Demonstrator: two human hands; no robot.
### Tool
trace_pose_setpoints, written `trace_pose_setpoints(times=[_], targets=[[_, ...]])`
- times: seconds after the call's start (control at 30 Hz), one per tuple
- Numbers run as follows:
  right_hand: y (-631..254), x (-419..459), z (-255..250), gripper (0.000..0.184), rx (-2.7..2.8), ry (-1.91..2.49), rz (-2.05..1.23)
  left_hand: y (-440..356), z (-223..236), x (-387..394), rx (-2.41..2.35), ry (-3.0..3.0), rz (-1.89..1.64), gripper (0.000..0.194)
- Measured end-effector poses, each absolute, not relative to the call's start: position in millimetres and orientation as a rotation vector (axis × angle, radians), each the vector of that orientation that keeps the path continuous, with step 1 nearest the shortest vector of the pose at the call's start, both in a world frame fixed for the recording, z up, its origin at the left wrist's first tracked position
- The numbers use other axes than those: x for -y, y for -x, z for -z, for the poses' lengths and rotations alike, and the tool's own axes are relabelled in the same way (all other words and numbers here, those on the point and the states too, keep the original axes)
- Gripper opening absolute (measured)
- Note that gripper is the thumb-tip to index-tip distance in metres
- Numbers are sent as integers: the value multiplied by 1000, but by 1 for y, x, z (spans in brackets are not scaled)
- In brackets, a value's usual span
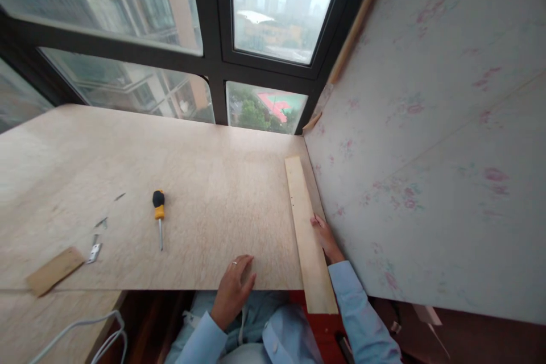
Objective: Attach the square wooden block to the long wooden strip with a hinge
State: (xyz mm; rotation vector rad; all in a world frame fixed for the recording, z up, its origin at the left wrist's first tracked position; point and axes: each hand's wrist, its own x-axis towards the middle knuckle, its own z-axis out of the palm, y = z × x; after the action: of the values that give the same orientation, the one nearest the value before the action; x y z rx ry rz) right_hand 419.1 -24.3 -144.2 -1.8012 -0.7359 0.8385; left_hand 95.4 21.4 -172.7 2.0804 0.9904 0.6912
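Observation:
A long pale wooden board (307, 239) lies along the right side of the stone-patterned sill, its near end jutting past the front edge. Several small dark holes show near its left edge. My right hand (326, 237) grips the board's right edge, with the fingertips on its top and the rest partly hidden. My left hand (235, 290), with a ring on one finger, is at the front edge of the sill, fingers curved and apart from the thumb, holding nothing. Left of centre rests a screwdriver (159, 213) with a black and yellow handle, its shaft toward me.
At the left lie several small screws (101, 222), a small metal hinge (94, 252) and a brown flat piece (56, 271). A white cable (106, 324) curls at the lower left. A floral-papered wall (426, 182) bounds the right; dark-framed windows (217, 68) stand behind.

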Motion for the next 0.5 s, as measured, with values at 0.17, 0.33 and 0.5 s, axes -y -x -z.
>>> trace_pose_setpoints(times=[0.17,0.33,0.5], targets=[[-425,25,140,50,841,1985,-811,-90,171,-24,-920,-2063,-689,32],[-427,22,135,37,912,2113,-772,-83,165,-28,-812,-2035,-599,33],[-413,20,129,42,986,2229,-677,-78,164,-28,-757,-2014,-590,32]])
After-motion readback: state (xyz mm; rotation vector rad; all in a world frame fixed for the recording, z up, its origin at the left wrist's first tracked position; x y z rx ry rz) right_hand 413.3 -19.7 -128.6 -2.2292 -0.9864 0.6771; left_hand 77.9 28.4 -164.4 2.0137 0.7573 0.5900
